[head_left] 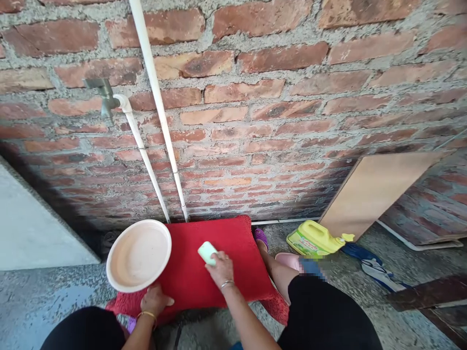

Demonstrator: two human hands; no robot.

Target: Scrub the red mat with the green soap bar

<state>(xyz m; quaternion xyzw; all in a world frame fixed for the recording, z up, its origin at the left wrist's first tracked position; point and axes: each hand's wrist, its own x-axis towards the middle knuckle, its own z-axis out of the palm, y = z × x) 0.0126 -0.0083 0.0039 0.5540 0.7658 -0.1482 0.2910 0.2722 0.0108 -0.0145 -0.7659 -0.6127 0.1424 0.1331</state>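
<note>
A red cloth (219, 282) with a fringed edge lies spread over a low, flat support that it hides. My right hand (222, 270) is closed around a pale green bar of soap (207, 253), which rests on or just over the middle of the cloth. Near the cloth's front left edge, my left hand (155, 299) lies on the fabric with its thumb stretched out; its other fingers show only in part. Just beyond that hand is a round, pale pink basin (140, 255), partly over the cloth's left end. The basin's inside shows a pale, smooth bottom.
A brick wall (241, 116) stands behind, with white pipes (156, 92) and a tap (105, 97). To the right are a yellow jug (315, 238), a leaning board (379, 189), sandals (381, 274) and a wooden piece (430, 291). A pale slab (36, 218) stands left.
</note>
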